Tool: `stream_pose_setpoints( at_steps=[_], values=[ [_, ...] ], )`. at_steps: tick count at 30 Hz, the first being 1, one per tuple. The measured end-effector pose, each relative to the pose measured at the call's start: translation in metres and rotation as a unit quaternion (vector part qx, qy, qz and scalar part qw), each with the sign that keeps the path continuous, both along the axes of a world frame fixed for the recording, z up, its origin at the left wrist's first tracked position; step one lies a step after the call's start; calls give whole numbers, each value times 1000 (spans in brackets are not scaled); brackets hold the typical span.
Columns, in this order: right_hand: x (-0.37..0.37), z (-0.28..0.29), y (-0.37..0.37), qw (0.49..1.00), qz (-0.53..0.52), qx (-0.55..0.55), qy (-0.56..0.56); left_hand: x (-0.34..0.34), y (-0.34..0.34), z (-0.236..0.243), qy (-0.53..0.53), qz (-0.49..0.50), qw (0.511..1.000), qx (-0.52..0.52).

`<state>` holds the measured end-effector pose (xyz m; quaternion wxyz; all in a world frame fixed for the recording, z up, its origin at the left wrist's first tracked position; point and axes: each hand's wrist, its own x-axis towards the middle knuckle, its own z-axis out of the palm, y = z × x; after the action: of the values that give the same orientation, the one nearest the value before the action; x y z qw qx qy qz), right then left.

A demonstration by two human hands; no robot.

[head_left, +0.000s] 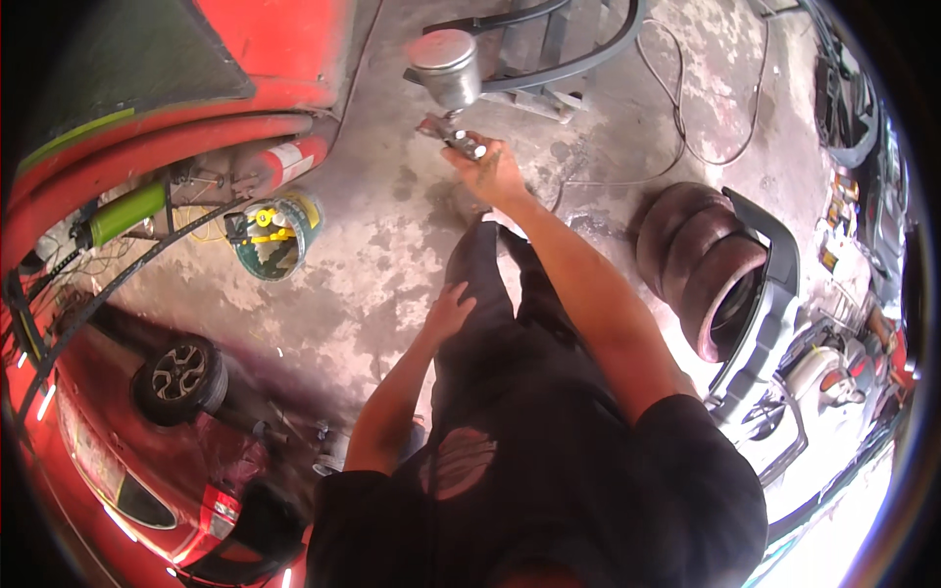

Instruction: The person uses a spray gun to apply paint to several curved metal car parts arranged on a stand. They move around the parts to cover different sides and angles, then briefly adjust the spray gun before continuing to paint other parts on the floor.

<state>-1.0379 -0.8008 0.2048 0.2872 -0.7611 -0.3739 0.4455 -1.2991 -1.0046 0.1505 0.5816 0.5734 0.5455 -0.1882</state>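
Note:
My right hand (493, 174) is stretched out ahead, its fingers wrapped round the handle of a spray gun (453, 132). A silver metal cup with a lid (448, 67) sits on top of the gun. The gun hangs in the air above the concrete floor, in front of a frame with black curved trim pieces. My left hand (451, 311) rests by my thigh against the dark trousers (469, 363). Its fingers look spread, and nothing shows in it.
Red car panels (270, 44) stand at the upper left. Below are a bucket (302, 235) and a red car with a wheel (179, 380). A metal stand (544, 101) holds black trim ahead. Stacked tires (676, 245), a bumper (774, 323) and a hose (681, 118) lie to the right.

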Motion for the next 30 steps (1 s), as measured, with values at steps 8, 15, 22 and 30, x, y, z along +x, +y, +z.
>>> stream_pose_setpoints(
  at_steps=[8, 15, 22, 30],
  values=[
    [151, -28, -83, 949, -152, -16, -274, 7, -36, 12, -25, 39, 999, 10],
    [156, -11, -98, 939, -212, 52, -267, 18, -43, 35, -54, 74, 991, 93],
    [33, 40, -100, 993, -98, 72, 10, -26, 5, 60, -36, 24, 989, 142],
    [-12, 66, -87, 993, -95, 68, 15, -144, 99, 46, -40, 7, 986, 159]
  ],
)
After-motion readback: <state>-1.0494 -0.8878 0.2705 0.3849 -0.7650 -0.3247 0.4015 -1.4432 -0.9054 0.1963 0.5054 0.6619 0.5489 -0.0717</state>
